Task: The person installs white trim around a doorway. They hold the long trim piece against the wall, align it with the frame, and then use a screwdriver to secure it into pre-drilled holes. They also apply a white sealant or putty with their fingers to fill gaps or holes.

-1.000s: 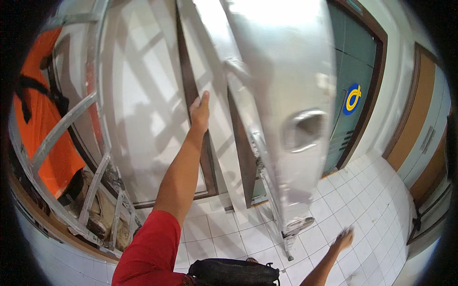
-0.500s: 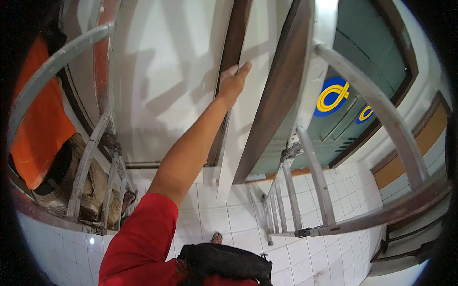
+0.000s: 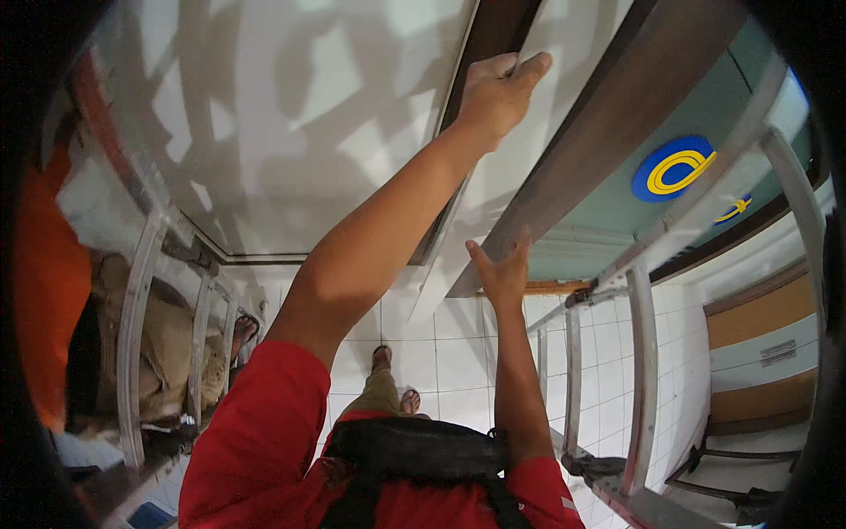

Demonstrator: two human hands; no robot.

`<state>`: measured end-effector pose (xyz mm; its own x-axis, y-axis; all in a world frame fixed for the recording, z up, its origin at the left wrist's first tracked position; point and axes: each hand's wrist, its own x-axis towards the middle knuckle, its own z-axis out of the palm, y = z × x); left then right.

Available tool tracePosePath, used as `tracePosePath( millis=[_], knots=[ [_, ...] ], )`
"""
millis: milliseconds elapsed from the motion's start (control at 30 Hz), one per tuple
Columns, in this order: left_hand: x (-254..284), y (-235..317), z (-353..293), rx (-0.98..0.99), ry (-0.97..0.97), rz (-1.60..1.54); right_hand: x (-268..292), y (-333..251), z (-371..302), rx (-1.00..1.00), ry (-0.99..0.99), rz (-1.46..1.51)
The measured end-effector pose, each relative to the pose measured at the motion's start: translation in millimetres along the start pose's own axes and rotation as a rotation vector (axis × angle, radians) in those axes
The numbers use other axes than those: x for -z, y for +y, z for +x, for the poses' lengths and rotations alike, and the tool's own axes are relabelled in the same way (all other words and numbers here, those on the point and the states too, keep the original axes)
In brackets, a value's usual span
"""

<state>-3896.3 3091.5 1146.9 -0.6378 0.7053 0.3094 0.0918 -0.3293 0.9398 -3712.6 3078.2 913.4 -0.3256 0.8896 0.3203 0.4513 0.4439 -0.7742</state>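
My left hand [image 3: 500, 101] is raised high, its fingers closed round the edge of a long, narrow white panel [image 3: 493, 198] and the thumb pointing up. The panel stands between a dark strip [image 3: 500, 31] on a white wall and a wide dark brown wooden frame [image 3: 608, 115]. Lower down, my right hand [image 3: 504, 275] is open with fingers spread, close to the lower part of the brown frame. I cannot tell whether it touches the frame.
Aluminium ladder rails and rungs [image 3: 641, 379] rise on my right, and another ladder side [image 3: 139, 335] on my left. A person in orange [image 3: 44, 291] is at the far left. Frosted glass with a blue and yellow emblem [image 3: 674, 169] lies behind the right ladder. White tiles [image 3: 458, 361] cover the floor.
My right hand has come into view beside the brown frame. The view has shifted, with my left hand now higher and further right, still gripping the white panel. Both my feet now show.
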Motion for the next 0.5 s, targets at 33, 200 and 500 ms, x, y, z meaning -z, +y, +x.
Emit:
tracePosePath(
  millis=[33,200,500],
  knots=[
    [-3,12,2,0.026,-0.094,0.044,-6,-3,13,0.083,0.071,-0.02],
    [-26,2,43,-0.395,-0.063,-0.06,-36,-33,70,0.125,0.19,0.007],
    [-33,72,98,-0.483,-0.193,-0.071,-30,-78,129,0.117,0.347,0.092]
  ],
)
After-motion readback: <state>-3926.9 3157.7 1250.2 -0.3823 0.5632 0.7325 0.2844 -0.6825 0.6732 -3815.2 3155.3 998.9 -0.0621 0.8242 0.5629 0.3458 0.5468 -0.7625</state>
